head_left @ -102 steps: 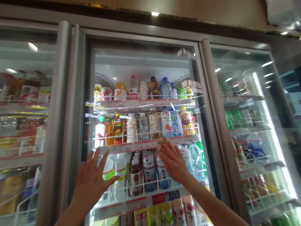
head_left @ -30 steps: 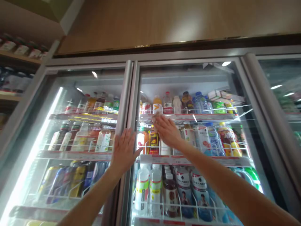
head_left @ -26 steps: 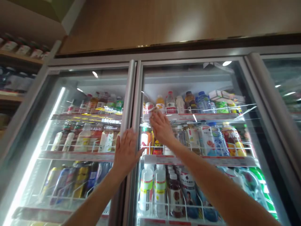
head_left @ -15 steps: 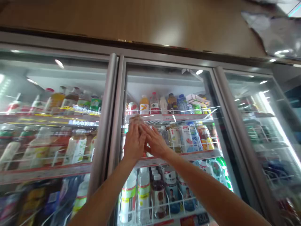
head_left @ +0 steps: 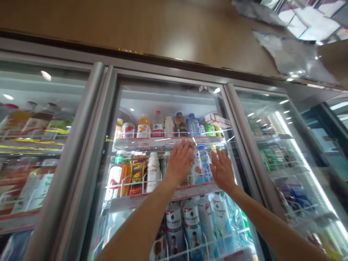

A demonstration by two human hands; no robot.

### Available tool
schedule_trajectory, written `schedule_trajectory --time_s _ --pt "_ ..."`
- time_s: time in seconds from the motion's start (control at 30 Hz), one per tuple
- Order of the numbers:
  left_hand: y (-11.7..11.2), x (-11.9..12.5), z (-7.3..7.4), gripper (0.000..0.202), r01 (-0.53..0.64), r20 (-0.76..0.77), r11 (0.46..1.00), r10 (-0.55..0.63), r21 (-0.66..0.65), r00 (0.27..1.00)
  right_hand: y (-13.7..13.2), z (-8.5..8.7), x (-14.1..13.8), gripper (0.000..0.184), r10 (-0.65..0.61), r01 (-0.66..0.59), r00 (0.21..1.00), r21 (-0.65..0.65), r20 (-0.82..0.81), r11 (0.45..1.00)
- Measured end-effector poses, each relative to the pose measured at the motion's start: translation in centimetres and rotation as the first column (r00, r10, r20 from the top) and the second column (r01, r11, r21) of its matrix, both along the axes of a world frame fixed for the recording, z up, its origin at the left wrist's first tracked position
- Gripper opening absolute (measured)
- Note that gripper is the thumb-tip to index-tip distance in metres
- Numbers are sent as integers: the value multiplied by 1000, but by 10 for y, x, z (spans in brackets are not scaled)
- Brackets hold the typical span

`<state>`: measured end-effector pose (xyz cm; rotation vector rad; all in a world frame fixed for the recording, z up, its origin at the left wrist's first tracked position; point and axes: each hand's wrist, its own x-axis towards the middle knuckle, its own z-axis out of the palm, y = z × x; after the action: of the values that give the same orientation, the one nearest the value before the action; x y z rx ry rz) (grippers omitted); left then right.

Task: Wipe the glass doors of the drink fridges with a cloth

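My left hand (head_left: 181,161) lies flat on the glass door (head_left: 165,103) of the middle drinks fridge, fingers stretched upward at the level of the top shelf rail (head_left: 163,142). Just to its right, my right hand (head_left: 222,170) is also pressed flat on the glass with fingers spread, close to the door's right frame (head_left: 239,134). The two hands are a small gap apart. I see nothing held in either hand. Behind the glass stand rows of drink bottles (head_left: 153,174) in white wire racks.
A thick metal post (head_left: 78,156) separates this door from the left fridge door (head_left: 32,137). Another glass door (head_left: 274,152) with shelves of drinks is on the right. A brown panel (head_left: 163,29) runs above the fridges.
Both hands have slid to the right across the glass, from the door's left edge to its right half. They overlapped half a second ago and are now apart. The view has swung right.
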<state>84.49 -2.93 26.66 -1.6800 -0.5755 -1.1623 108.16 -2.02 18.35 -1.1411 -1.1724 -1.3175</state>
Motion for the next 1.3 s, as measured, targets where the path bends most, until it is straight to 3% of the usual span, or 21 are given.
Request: schedule_trajectory --time_s 0.03,0.1,0.2,0.27,0.3,0.37,0.43,0.6,0.67,0.8,0.9,1.0,1.1,1.17,1.27,1.3 --pt "3 10 -2 40 -6 -53 1000 6 0 999 0 0 6 48 4 -4 1000 -2 26 1000" --pt "8 9 8 46 -34 4 999 34 -14 999 0 0 21 48 13 -13 999 5 36 1000" --pt "10 -6 32 54 -67 376 997 75 -34 924 0 0 45 50 41 -41 999 26 1 999" --pt "6 10 33 56 -70 445 997 81 -42 892 2 0 55 52 70 -70 998 25 4 997" --pt "4 27 28 56 -71 384 996 85 -51 920 3 -1 59 53 86 -86 996 22 12 996" --pt "0 69 14 52 -89 106 994 95 -62 990 3 -2 65 55 120 -121 992 16 40 993" --pt "1 102 8 48 -112 7 992 112 -59 994 1 -2 73 57 165 -167 984 31 75 985" --pt "6 127 30 53 -158 213 986 166 -54 963 -6 -2 99 60 239 -250 964 95 117 964" --pt "6 143 26 53 -155 122 988 157 -31 980 -9 -4 107 60 252 -264 959 88 127 961" --pt "0 185 4 45 -120 -214 993 120 11 970 -17 -6 121 60 283 -295 952 107 116 949" --pt "-3 201 2 48 -126 -150 992 126 8 981 -25 -2 128 59 295 -306 950 113 106 945" --pt "-3 208 -3 49 -121 -83 992 122 21 989 -30 6 132 57 291 -305 950 142 108 942" --pt "-1 203 -12 44 -79 -196 994 92 74 976 -32 10 129 55 278 -293 954 171 109 941" --pt "1 189 -13 45 -74 -147 993 87 90 985 -32 9 122 55 288 -300 953 161 96 940" --pt "5 163 -17 49 -103 43 990 100 92 994 -29 4 107 55 317 -331 942 139 109 933" --pt "6 155 -21 49 -105 31 989 102 108 994 -27 2 100 55 326 -341 937 137 124 930"
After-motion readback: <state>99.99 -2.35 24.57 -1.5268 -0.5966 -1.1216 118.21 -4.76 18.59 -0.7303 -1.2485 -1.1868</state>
